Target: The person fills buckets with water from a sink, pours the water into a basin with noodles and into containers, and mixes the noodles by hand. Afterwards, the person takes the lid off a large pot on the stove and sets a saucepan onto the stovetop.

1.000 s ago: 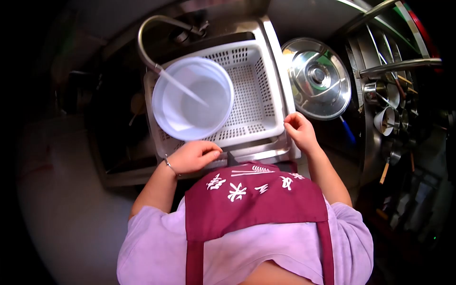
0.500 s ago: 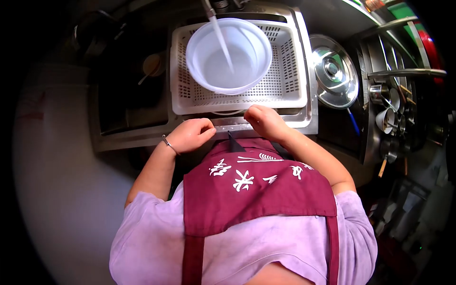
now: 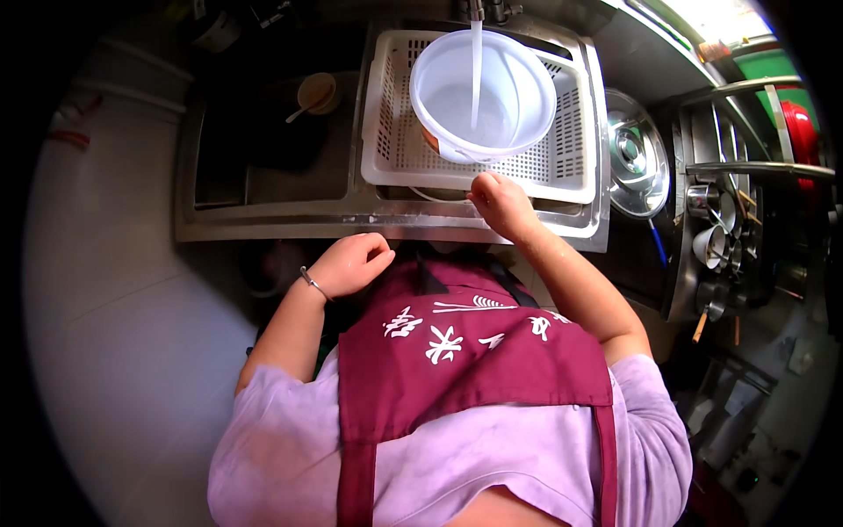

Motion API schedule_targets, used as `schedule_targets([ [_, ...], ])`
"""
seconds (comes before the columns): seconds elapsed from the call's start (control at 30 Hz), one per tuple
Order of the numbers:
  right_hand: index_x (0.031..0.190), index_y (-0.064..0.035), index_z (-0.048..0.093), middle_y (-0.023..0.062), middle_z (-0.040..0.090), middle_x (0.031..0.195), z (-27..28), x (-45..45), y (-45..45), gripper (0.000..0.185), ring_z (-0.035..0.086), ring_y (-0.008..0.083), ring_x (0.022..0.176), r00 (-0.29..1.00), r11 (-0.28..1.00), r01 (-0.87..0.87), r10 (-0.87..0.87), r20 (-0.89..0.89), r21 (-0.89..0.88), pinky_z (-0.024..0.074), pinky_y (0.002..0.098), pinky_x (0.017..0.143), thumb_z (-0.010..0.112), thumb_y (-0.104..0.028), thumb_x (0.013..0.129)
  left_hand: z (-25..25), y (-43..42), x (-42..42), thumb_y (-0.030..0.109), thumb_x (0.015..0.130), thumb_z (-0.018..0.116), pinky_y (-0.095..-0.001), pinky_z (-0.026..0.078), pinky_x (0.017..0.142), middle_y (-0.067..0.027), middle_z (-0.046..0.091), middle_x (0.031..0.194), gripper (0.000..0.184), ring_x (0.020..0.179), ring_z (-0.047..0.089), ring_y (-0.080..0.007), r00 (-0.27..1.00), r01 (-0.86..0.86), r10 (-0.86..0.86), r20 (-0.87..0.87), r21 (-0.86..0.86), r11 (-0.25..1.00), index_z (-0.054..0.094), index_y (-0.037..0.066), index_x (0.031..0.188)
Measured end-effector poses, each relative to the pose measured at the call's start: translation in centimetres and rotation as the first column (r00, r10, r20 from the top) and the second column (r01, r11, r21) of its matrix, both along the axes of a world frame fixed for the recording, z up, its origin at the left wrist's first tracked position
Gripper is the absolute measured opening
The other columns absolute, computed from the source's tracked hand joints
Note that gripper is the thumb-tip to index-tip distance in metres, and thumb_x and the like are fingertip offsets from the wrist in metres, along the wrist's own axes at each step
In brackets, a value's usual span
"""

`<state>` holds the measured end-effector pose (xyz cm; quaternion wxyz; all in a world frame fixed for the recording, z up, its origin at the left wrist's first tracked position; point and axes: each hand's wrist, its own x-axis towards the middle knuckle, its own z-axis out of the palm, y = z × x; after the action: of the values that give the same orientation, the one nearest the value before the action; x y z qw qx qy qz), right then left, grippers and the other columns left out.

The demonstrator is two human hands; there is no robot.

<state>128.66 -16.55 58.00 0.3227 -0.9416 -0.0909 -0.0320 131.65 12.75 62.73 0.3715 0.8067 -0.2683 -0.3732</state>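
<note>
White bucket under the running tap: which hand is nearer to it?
Right. The right hand is just in front of the bucket; the left hand is farther back, near the sink's front edge.

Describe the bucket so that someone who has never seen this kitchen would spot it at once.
Find the steel sink, then the white basket over its right-hand side. The bucket sits in that basket, under the tap. It is round, pale and solid-walled, unlike the rectangular, slotted basket, and a stream of water falls into it.
</note>
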Motion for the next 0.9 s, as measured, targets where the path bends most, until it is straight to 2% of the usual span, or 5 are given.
schedule_targets([
  [0.5,0.082,-0.0042,0.055,0.0126,0.057,0.077,-0.3,-1.0,-0.6,0.007,0.057,0.0312,0.072,0.993,0.990,0.114,-0.117,0.026,0.078,0.0460,0.0364,0.064,0.058,0.000,0.078,-2.1,-0.1,1.7,0.018,0.085,0.055,-0.0305,0.045,0.066,-0.0114,0.060,0.078,0.018,0.071,0.057,-0.0216,0.999,-0.012,0.015,0.046,-0.065,0.998,0.058,0.001,0.083],
  [0.63,0.083,-0.0047,0.055,0.0124,0.058,0.078,-0.5,-1.5,-1.4,0.007,0.057,0.0316,0.074,0.990,0.984,0.144,-0.143,-0.017,0.103,0.0465,0.0380,0.065,0.057,-0.002,0.078,-4.0,-0.6,2.3,0.011,0.084,0.055,-0.0290,0.044,0.063,-0.0096,0.059,0.075,0.010,0.069,0.056,-0.0194,0.966,-0.161,0.191,0.172,-0.174,0.971,0.058,0.001,0.082],
  [0.7,0.083,-0.0052,0.056,0.0109,0.058,0.078,-0.5,-1.7,-1.6,0.010,0.057,0.0301,0.073,0.984,0.974,0.179,-0.178,-0.020,0.135,0.0469,0.0367,0.064,0.058,0.001,0.076,-5.1,-0.8,2.7,0.009,0.083,0.055,-0.0282,0.044,0.061,-0.0087,0.057,0.073,0.009,0.067,0.055,-0.0186,0.878,-0.316,0.366,0.308,-0.199,0.927,0.057,0.001,0.081],
  [0.73,0.084,-0.0052,0.055,0.0106,0.058,0.078,-0.4,-1.8,-1.9,0.012,0.058,0.0295,0.073,0.983,0.970,0.183,-0.184,-0.010,0.157,0.0472,0.0360,0.064,0.059,0.003,0.075,-5.3,-0.8,2.8,0.011,0.081,0.056,-0.0352,0.045,0.063,-0.0113,0.058,0.075,0.008,0.068,0.056,-0.0279,0.851,-0.362,0.417,0.318,-0.217,0.906,0.056,0.003,0.080],
  [0.9,0.083,-0.0052,0.055,0.0100,0.058,0.078,-0.3,-2.6,-3.1,0.014,0.058,0.0280,0.072,0.969,0.953,0.246,-0.242,-0.040,0.178,0.0475,0.0348,0.064,0.058,0.004,0.073,-8.1,0.3,3.9,0.007,0.077,0.056,-0.0373,0.044,0.073,-0.0116,0.057,0.085,0.010,0.080,0.054,-0.0290,0.653,-0.380,0.475,0.590,-0.288,0.879,0.056,0.004,0.087],
])
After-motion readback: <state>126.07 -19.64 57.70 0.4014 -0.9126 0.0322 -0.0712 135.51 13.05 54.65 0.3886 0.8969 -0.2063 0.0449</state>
